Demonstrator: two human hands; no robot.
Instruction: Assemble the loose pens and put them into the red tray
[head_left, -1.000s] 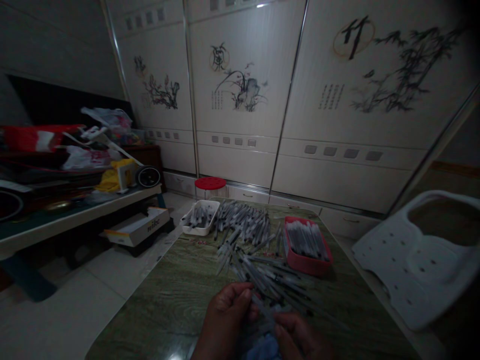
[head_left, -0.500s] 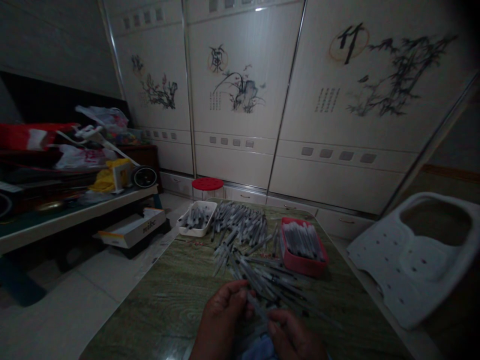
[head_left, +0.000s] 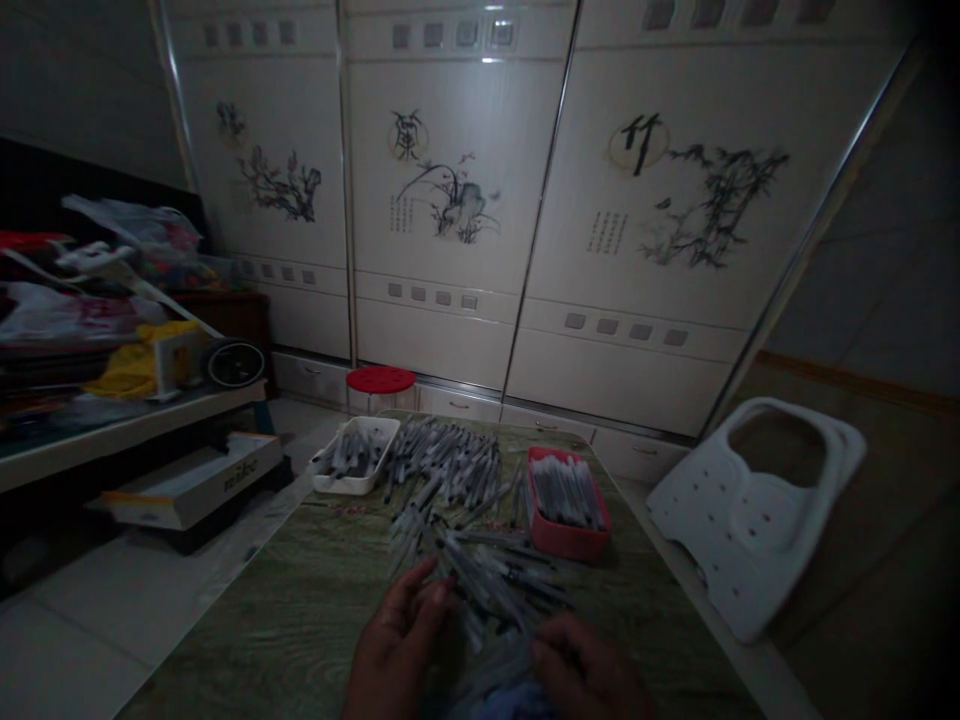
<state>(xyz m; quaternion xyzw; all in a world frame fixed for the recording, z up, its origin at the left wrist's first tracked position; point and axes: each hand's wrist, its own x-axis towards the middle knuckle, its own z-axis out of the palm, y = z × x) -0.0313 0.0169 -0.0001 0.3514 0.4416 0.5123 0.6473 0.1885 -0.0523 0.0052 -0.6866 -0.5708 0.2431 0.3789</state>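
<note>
Left hand [head_left: 397, 640] lies open against a loose heap of slim tubes [head_left: 487, 585] — right hand [head_left: 589, 665] curls nearby, grip unclear — while a red tray [head_left: 566, 505] keeps tubes lined up.

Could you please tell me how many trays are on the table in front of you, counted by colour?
White tray: 1
Pink tray: 1
Total: 2

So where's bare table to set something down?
Bare table lies left of the left hand, in front of the white tray. A narrower strip runs right of the right hand, below the red tray. Crowded: the centre, where the pile of tubes fills between the trays and reaches the hands.
</note>
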